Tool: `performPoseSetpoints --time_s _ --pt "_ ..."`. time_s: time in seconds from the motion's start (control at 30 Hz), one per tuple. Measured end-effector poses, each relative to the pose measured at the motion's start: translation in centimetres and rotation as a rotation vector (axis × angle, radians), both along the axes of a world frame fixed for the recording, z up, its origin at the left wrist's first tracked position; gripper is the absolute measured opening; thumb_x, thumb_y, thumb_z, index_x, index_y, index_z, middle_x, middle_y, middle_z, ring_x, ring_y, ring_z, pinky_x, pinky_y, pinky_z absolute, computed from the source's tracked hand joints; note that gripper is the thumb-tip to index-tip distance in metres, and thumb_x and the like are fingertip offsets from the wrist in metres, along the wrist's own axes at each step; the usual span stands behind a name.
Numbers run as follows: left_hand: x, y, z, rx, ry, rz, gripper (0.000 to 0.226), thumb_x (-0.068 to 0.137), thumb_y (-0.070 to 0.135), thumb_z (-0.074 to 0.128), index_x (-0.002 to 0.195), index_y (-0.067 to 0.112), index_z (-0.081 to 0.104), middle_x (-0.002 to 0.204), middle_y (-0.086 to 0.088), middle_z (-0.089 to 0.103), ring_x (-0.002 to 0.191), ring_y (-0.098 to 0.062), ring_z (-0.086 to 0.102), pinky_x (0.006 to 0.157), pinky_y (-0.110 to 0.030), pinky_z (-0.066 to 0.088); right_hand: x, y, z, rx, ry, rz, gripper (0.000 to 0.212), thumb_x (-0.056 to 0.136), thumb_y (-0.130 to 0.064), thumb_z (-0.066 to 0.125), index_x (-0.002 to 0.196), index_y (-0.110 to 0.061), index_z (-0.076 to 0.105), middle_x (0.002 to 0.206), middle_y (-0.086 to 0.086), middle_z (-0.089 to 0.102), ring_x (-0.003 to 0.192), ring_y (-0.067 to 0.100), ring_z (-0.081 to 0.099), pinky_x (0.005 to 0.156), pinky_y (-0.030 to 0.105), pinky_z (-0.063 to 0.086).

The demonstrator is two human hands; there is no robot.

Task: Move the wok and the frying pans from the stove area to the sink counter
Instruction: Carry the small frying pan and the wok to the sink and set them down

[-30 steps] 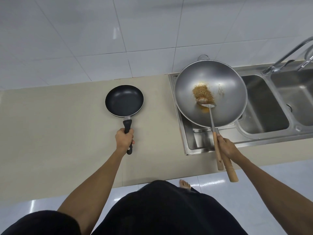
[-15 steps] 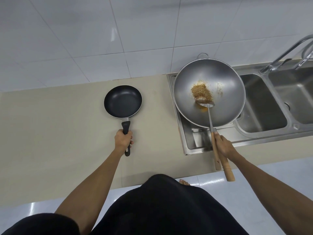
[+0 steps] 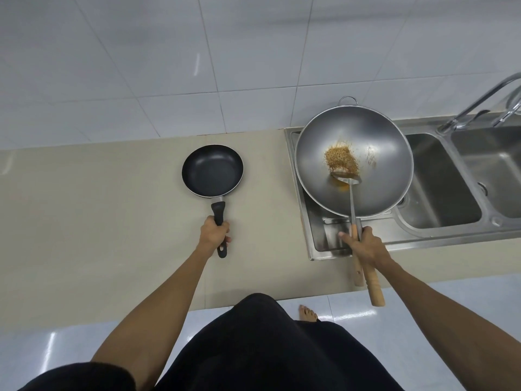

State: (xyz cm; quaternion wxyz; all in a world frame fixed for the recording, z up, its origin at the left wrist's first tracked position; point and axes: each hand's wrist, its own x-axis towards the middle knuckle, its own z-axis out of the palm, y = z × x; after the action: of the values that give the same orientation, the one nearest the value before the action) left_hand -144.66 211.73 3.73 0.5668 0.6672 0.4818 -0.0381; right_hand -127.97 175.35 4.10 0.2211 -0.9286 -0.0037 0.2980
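- Black non-stick frying pan (image 3: 212, 171): set flat on the beige counter (image 3: 98, 215), left of the sink unit; its black handle is clenched by the left hand (image 3: 213, 235).
- Steel wok (image 3: 353, 162): placed over the left end of the stainless sink unit (image 3: 318, 244), partly overhanging a basin; its wooden handle (image 3: 375, 286) is gripped by the right hand (image 3: 365, 245).
- Metal spatula (image 3: 351, 198): laid in the wok, its wooden grip held in the same right hand.
- Brown fried residue (image 3: 341, 158): heaped beside the spatula blade.
- Faucet (image 3: 479, 104): mounted behind the basins.
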Motion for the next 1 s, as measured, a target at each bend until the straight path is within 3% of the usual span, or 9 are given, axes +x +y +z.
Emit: performPoseSetpoints --time_s 0.17,0.37,0.57,0.7,0.8,0.9,1.0 --pt "0.1 -0.8 0.1 -0.027 0.004 -0.005 0.013 0.101 0.010 0.055 0.110 0.004 0.047 0.097 -0.018 0.060 0.061 -0.030 0.061 0.080 -0.049 0.057 -0.6 -0.1 0.5 -0.018 -0.009 0.004 0.069 0.089 -0.059 0.065 0.125 -0.005 0.042 0.108 0.013 0.062 0.091 0.031 0.063 0.090 0.050 0.054" --pt "-0.8 -1.8 0.4 -0.028 0.014 -0.033 0.019 0.100 0.015 0.058 0.113 0.004 0.050 0.096 -0.017 0.062 0.057 -0.027 0.062 0.057 -0.032 0.051 -1.4 -0.5 1.0 -0.055 -0.029 0.017 0.074 0.088 -0.055 0.070 0.130 -0.003 0.038 0.104 0.011 0.057 0.087 0.030 0.058 0.079 0.041 0.050" --pt "-1.5 -1.6 0.9 0.008 0.040 -0.076 0.032 0.100 0.017 0.059 0.124 -0.002 0.051 0.106 -0.018 0.061 0.061 -0.029 0.065 0.057 -0.032 0.051 -1.8 -0.7 0.9 -0.043 -0.019 0.018 0.075 0.086 -0.051 0.074 0.131 -0.004 0.038 0.108 0.014 0.061 0.089 0.030 0.060 0.085 0.046 0.055" --pt "-1.8 -1.6 1.0 0.007 0.056 -0.074 0.039 0.099 0.021 0.063 0.128 -0.002 0.051 0.102 -0.018 0.061 0.075 -0.037 0.065 0.069 -0.041 0.056 -1.7 -0.9 1.1 -0.053 -0.039 0.043 0.075 0.086 -0.057 0.071 0.130 -0.004 0.041 0.116 0.017 0.062 0.098 0.034 0.064 0.090 0.049 0.055" --pt "-1.8 -2.0 1.3 0.077 0.088 -0.128 0.051 0.096 0.030 0.066 0.134 0.002 0.047 0.109 -0.016 0.059 0.093 -0.035 0.063 0.089 -0.048 0.054 -1.3 -1.2 1.5 -0.067 -0.080 0.072 0.079 0.088 -0.065 0.061 0.135 -0.004 0.042 0.127 0.022 0.058 0.111 0.040 0.062 0.093 0.051 0.053" --pt "-1.4 -2.5 2.0 0.269 0.115 -0.189 0.071 0.091 0.042 0.070 0.143 0.001 0.043 0.132 -0.019 0.054 0.125 -0.039 0.053 0.106 -0.049 0.044 -0.5 -1.8 2.4 -0.071 -0.119 0.069 0.087 0.090 -0.070 0.051 0.145 -0.004 0.037 0.142 0.025 0.051 0.127 0.043 0.053 0.100 0.054 0.048" --pt "-0.4 -4.1 3.3 0.529 0.181 -0.292 0.083 0.088 0.055 0.067 0.150 0.008 0.039 0.148 -0.017 0.044 0.141 -0.038 0.034 0.116 -0.051 0.031 0.8 -3.3 3.4 -0.072 -0.139 0.077 0.088 0.091 -0.074 0.043 0.148 -0.007 0.038 0.147 0.024 0.047 0.133 0.043 0.048 0.106 0.057 0.043"
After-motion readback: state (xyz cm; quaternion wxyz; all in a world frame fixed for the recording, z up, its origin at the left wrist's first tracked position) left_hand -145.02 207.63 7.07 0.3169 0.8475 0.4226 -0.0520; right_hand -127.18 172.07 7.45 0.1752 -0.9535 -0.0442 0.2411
